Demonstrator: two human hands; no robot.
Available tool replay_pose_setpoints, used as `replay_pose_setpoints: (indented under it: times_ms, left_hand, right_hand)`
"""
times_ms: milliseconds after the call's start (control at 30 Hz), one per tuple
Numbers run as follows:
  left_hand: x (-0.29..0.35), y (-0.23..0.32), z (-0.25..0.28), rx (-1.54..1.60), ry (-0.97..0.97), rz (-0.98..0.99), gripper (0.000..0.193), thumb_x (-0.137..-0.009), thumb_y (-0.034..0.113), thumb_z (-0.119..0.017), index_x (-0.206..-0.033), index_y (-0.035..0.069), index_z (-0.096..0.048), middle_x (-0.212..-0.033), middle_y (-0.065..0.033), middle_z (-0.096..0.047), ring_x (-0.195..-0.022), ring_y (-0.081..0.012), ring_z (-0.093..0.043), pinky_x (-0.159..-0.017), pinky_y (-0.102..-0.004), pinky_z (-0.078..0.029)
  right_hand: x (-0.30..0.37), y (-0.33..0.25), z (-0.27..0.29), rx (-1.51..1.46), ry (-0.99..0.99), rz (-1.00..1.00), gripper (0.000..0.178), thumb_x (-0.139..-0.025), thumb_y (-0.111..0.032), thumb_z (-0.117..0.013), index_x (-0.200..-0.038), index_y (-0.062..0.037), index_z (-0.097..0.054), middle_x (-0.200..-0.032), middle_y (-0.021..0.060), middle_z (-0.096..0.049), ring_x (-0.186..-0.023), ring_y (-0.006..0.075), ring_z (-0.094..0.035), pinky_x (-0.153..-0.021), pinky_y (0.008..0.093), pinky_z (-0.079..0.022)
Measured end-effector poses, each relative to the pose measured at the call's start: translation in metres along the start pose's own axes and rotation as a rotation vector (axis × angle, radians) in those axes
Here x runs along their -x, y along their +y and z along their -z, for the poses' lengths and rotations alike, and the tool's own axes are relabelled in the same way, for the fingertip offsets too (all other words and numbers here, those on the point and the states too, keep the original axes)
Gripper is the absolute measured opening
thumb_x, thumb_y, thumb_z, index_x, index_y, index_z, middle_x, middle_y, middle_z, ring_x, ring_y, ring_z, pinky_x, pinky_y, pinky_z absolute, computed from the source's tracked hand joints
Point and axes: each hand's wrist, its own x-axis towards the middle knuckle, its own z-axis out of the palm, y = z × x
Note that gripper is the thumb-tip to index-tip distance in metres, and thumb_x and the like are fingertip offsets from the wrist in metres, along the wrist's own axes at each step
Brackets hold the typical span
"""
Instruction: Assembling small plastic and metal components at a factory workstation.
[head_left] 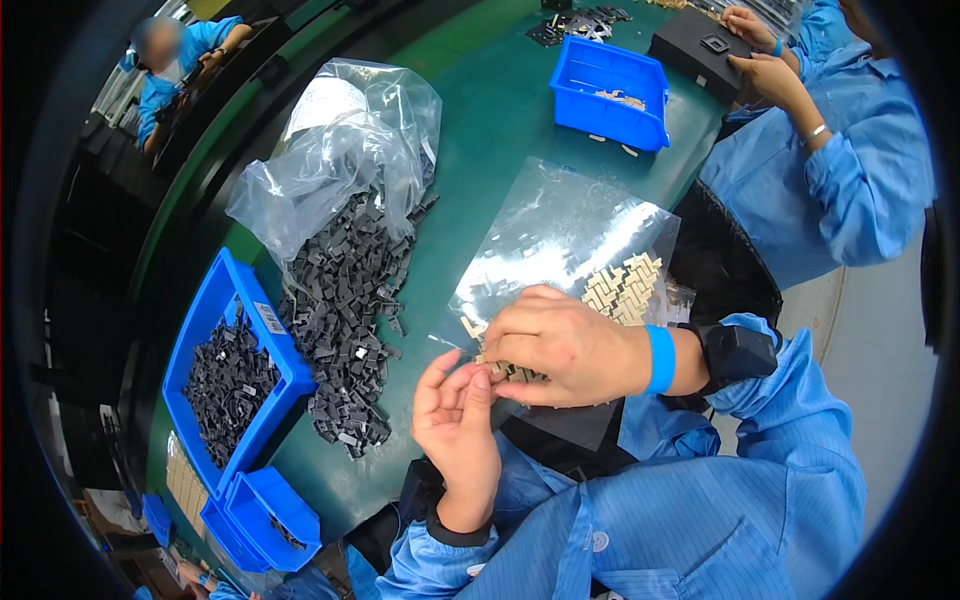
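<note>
My left hand [455,425] is turned palm up, its thumb and fingers pinched together. Whatever lies in that pinch is too small or hidden to name. Its fingertips meet those of my right hand [565,345], which comes in from the right with its fingers bent downward and closed. Any thing in its fingertips is covered by the hand. Under and beside my right hand, several small beige plastic pieces [625,287] lie in an interlocking pattern on a clear plastic sheet or bag [545,225].
Left of my hands is a heap of dark grey plastic parts [350,310], spilling from a clear bag [345,150]. A blue bin [300,365] of dark parts and a smaller blue bin [240,525] stand beyond. Another blue bin [610,115] is at the back, near a co-worker's black box [690,50].
</note>
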Motion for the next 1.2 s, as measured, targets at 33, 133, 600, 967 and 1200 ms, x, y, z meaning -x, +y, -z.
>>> replay_pose_setpoints:
  times_ms: [33, 133, 600, 967, 1200]
  left_hand:
    - [-0.001, 0.001, 0.001, -0.010, 0.009, 0.004, 0.031, -0.082, -0.001, -0.059, -0.111, -0.003, -0.048, -0.090, -0.0114, -0.063, -0.079, -0.0143, -0.062, -0.069, -0.0262, -0.055]
    - [-0.001, 0.000, -0.001, -0.044, 0.008, -0.003, 0.032, -0.082, -0.001, -0.060, -0.112, -0.003, -0.047, -0.088, -0.0122, -0.064, -0.078, -0.0146, -0.063, -0.069, -0.0258, -0.054]
    - [-0.003, -0.001, 0.000, -0.096, -0.023, 0.029, 0.043, -0.085, 0.002, -0.057, -0.122, -0.002, -0.036, -0.087, -0.0151, -0.064, -0.078, -0.0179, -0.063, -0.069, -0.0280, -0.054]
    - [-0.009, 0.001, 0.011, -0.299, 0.118, -0.244, 0.072, -0.079, -0.001, -0.062, -0.138, 0.006, -0.020, -0.112, -0.0121, -0.046, -0.102, -0.0210, -0.052, -0.076, -0.0291, -0.050]
    - [0.013, 0.021, 0.004, -0.628, -0.153, -0.390, 0.019, -0.079, 0.003, -0.063, -0.096, -0.006, -0.063, -0.093, -0.0138, -0.061, -0.086, -0.0221, -0.058, -0.079, -0.0293, -0.044]
  right_hand:
    - [-0.001, 0.002, -0.001, -0.002, -0.001, -0.001, 0.013, -0.071, -0.014, -0.064, -0.078, -0.0047, -0.059, -0.081, 0.0063, -0.053, -0.077, 0.0233, -0.054, -0.074, 0.0341, -0.041]
    - [0.001, 0.004, -0.002, -0.020, -0.005, -0.013, 0.013, -0.071, -0.014, -0.064, -0.078, -0.0042, -0.060, -0.080, 0.0061, -0.053, -0.077, 0.0228, -0.055, -0.074, 0.0343, -0.041]
    - [0.004, 0.007, -0.008, 0.045, 0.063, -0.050, 0.010, -0.070, -0.005, -0.064, -0.078, -0.0025, -0.059, -0.082, 0.0072, -0.058, -0.073, 0.0251, -0.057, -0.069, 0.0341, -0.046]
    - [0.012, -0.006, 0.019, 0.241, 0.232, -0.063, 0.010, -0.069, -0.005, -0.064, -0.076, -0.0029, -0.057, -0.080, 0.0075, -0.056, -0.075, 0.0244, -0.057, -0.078, 0.0395, -0.045]
    - [0.015, -0.032, 0.014, 0.361, 0.311, 0.017, 0.012, -0.066, -0.009, -0.064, -0.076, -0.0035, -0.060, -0.085, 0.0063, -0.058, -0.076, 0.0197, -0.057, -0.083, 0.0425, -0.043]
